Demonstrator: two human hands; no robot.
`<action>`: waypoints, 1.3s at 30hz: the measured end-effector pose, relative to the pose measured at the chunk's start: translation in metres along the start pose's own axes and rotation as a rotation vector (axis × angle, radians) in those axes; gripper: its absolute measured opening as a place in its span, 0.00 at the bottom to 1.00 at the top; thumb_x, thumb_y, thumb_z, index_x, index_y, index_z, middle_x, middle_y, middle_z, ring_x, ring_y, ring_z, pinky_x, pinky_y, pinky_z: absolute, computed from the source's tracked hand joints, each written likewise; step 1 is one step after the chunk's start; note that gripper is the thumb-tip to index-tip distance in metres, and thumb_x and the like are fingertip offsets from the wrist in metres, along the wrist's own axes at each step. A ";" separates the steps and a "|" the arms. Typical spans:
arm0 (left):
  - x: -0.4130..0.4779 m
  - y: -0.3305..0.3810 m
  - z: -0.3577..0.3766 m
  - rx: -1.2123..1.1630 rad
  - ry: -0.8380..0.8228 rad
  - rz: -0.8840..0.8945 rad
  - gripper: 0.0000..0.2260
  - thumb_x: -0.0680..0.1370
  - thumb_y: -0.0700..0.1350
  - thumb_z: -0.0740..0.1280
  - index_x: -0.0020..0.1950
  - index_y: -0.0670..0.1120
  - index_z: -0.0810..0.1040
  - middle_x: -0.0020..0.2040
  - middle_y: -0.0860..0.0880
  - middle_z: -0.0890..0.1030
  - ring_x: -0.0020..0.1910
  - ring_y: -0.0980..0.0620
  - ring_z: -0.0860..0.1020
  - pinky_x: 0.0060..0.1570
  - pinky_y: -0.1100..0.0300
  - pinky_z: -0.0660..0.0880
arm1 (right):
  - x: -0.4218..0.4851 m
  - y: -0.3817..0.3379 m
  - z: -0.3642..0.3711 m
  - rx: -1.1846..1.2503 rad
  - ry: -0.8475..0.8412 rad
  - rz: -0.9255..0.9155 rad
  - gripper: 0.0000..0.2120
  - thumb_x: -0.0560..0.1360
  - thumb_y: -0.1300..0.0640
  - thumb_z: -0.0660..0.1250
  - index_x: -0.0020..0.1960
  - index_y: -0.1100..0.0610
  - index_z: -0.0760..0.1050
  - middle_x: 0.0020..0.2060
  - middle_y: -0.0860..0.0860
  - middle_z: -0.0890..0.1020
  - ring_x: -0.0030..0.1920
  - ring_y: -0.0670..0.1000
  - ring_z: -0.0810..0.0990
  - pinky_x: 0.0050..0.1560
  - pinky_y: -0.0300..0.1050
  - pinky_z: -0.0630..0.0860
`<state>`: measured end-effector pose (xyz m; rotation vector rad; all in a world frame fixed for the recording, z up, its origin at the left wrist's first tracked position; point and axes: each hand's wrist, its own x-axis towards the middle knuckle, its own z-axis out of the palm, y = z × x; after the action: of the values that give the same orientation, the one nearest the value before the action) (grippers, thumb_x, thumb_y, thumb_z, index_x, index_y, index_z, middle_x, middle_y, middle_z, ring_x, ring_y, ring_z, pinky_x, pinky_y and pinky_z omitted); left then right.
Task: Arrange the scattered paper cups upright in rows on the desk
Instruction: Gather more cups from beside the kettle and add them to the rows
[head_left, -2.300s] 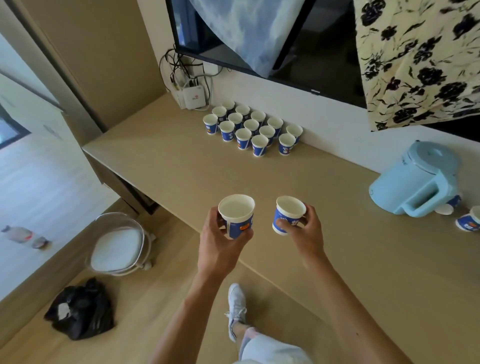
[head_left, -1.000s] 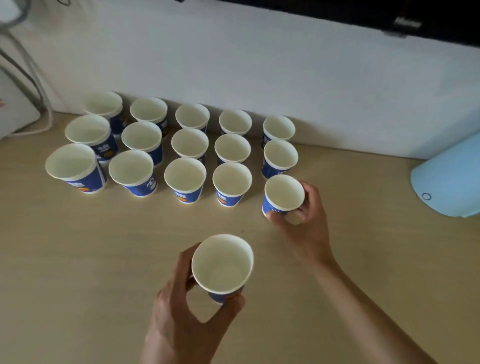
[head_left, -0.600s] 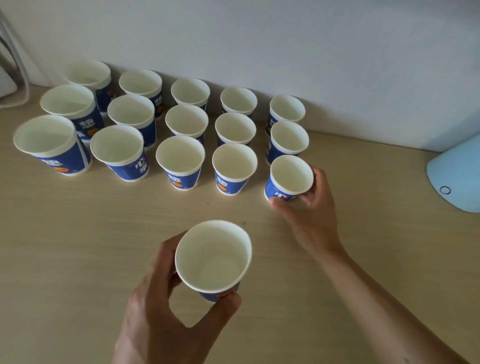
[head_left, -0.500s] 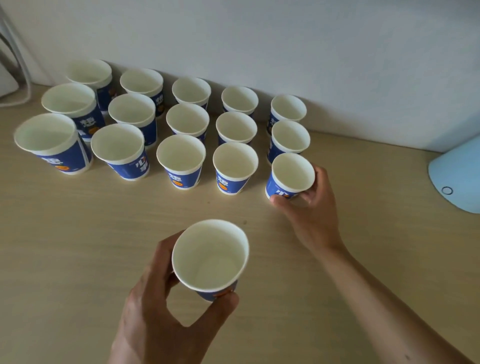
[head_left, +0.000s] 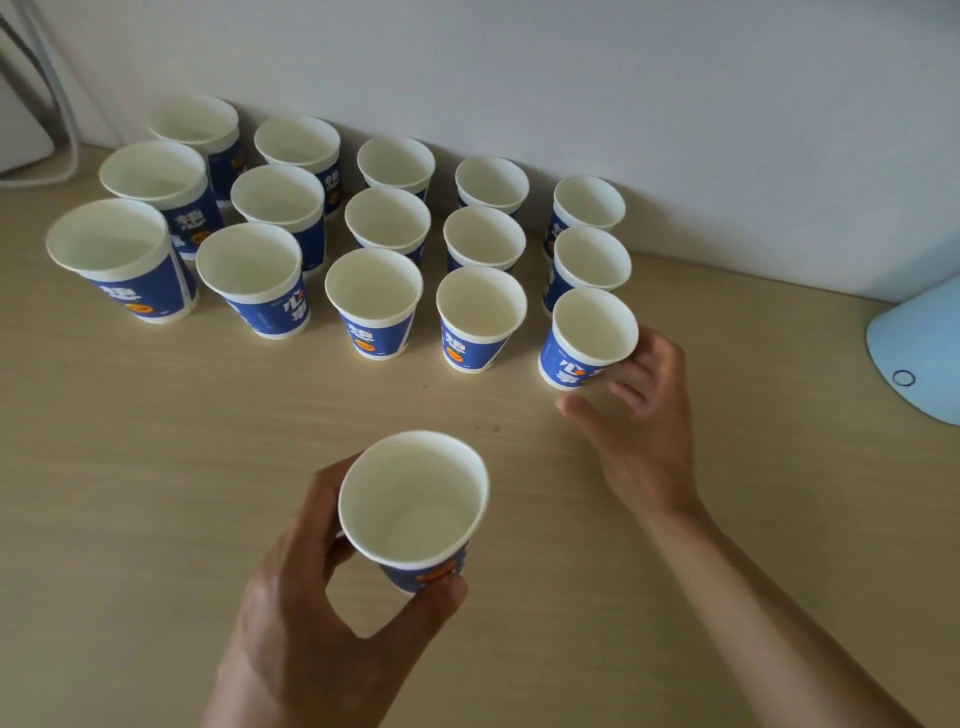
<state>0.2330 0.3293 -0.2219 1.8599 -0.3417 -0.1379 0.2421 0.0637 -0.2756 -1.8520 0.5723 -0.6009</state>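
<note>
While the left hand (head_left: 322, 613) grips one paper cup (head_left: 415, 504) upright between thumb and curled fingers, over the desk (head_left: 156, 467) toward its front edge, the right hand (head_left: 644, 431) lies just beside the end cup (head_left: 589, 338); thumb clear of it, fingers relaxed and loosely bent at its right side, nothing gripped. Standing cups (head_left: 384, 228): three rows of five, mouths up, along the back edge by the wall (head_left: 623, 78); end cup closes the front row at its right. Pale blue appliance (head_left: 919, 353) at the right edge, apart from the rows.
</note>
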 end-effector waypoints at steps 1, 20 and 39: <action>0.000 0.000 -0.003 0.005 0.006 -0.003 0.30 0.59 0.57 0.74 0.61 0.61 0.76 0.52 0.61 0.84 0.50 0.64 0.83 0.47 0.76 0.74 | -0.012 0.002 -0.004 -0.011 0.036 0.000 0.37 0.66 0.64 0.82 0.69 0.50 0.68 0.61 0.39 0.77 0.63 0.43 0.78 0.63 0.41 0.75; 0.055 -0.066 -0.149 0.217 0.258 -0.092 0.28 0.67 0.43 0.81 0.63 0.51 0.75 0.54 0.59 0.83 0.54 0.56 0.82 0.56 0.56 0.80 | -0.099 -0.086 0.143 0.081 -0.275 -0.188 0.22 0.71 0.56 0.73 0.64 0.53 0.74 0.54 0.46 0.81 0.55 0.50 0.80 0.56 0.46 0.74; 0.113 -0.095 -0.162 0.216 0.288 -0.085 0.28 0.68 0.40 0.80 0.65 0.46 0.74 0.56 0.54 0.82 0.55 0.52 0.81 0.53 0.51 0.80 | -0.110 -0.092 0.178 0.091 -0.310 -0.173 0.19 0.71 0.56 0.73 0.59 0.43 0.74 0.49 0.44 0.81 0.51 0.50 0.82 0.55 0.51 0.76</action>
<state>0.3991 0.4685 -0.2522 2.0750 -0.0797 0.1141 0.2824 0.2882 -0.2605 -1.8723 0.1786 -0.4320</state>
